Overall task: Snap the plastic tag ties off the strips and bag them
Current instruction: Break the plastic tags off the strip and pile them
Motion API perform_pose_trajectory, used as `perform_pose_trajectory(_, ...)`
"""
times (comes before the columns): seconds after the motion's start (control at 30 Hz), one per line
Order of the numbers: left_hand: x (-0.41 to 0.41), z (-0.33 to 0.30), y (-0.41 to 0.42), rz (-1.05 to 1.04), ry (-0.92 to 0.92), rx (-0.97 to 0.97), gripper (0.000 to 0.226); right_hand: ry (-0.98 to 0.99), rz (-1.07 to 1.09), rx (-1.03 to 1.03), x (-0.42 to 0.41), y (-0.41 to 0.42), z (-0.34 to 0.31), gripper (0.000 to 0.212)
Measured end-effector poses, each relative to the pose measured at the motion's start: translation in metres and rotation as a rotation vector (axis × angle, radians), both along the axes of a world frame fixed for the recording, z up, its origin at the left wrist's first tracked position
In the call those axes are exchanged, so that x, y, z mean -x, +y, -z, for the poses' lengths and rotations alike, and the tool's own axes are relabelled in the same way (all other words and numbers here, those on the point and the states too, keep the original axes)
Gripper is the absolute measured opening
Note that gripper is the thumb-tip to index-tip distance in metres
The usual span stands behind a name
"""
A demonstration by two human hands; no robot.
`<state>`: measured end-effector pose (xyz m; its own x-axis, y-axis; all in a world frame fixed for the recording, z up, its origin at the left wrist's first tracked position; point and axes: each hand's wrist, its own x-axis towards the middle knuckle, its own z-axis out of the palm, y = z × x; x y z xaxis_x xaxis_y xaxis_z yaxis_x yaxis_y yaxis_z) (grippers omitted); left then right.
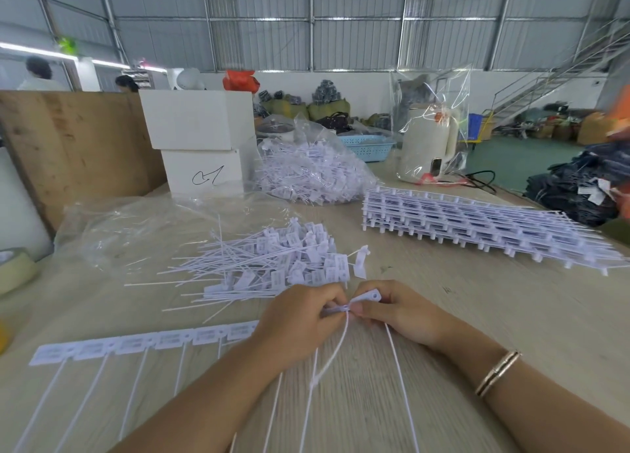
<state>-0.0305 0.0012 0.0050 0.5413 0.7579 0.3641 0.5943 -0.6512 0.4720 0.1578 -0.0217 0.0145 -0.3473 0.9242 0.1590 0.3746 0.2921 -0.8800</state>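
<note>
A strip of white tag ties (143, 342) lies across the table in front of me, its thin tails pointing toward me. My left hand (300, 319) grips the strip's right end. My right hand (399, 311) pinches the end tag tie (366, 296), which is tilted up away from the strip. A heap of loose tag ties (272, 265) lies just beyond my hands. Further back sits a clear bag full of tag ties (313, 171). An empty clear bag (136, 227) lies flat to the left of the heap.
A stack of whole strips (477, 227) lies at the right. Two white boxes (201, 138) stand at the back, with a wooden board (75, 145) to their left. A tape roll (17, 270) is at the left edge. A bagged kettle (429, 142) stands behind.
</note>
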Motion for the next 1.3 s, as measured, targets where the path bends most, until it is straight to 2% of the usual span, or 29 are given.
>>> perform_pose_trajectory(0.1, 0.001, -0.002, 0.001, 0.057, -0.156, 0.179, 0.013, 0.0, -0.003, -0.024, 0.0, -0.001, 0.0, 0.023)
perform_pose_trajectory(0.2, 0.003, -0.003, 0.003, 0.094, -0.207, 0.256, 0.021, -0.004, -0.023, -0.033, 0.0, -0.002, 0.0, 0.019)
perform_pose_trajectory(0.4, 0.004, -0.002, 0.005, 0.157, -0.306, 0.356, 0.006, -0.007, -0.044, -0.064, 0.0, -0.003, -0.001, 0.023)
perform_pose_trajectory(0.47, 0.003, 0.001, 0.005, 0.148, -0.292, 0.336, 0.002, -0.015, -0.039, -0.065, -0.001, -0.004, -0.001, 0.024)
perform_pose_trajectory(0.57, 0.002, 0.001, 0.005, 0.16, -0.322, 0.327, 0.007, 0.005, -0.033, -0.059, 0.0, -0.003, 0.0, 0.021)
perform_pose_trajectory(0.7, -0.001, -0.003, 0.003, 0.201, -0.425, 0.353, 0.006, 0.132, -0.025, -0.056, 0.0, -0.002, 0.0, 0.022)
perform_pose_trajectory(0.8, -0.001, -0.005, -0.001, 0.239, -0.473, 0.355, 0.008, 0.199, -0.039, -0.055, 0.001, -0.003, -0.002, 0.029)
perform_pose_trajectory(0.97, -0.002, -0.011, -0.004, 0.308, -0.543, 0.431, 0.017, 0.305, -0.063, -0.026, 0.003, -0.002, -0.004, 0.026)
perform_pose_trajectory(1.17, -0.003, -0.017, -0.007, 0.393, -0.604, 0.428, 0.014, 0.474, -0.114, 0.045, 0.004, 0.0, -0.002, 0.019)
perform_pose_trajectory(1.3, -0.002, -0.017, -0.009, 0.428, -0.609, 0.465, 0.015, 0.499, -0.176, 0.093, 0.004, -0.001, -0.001, 0.019)
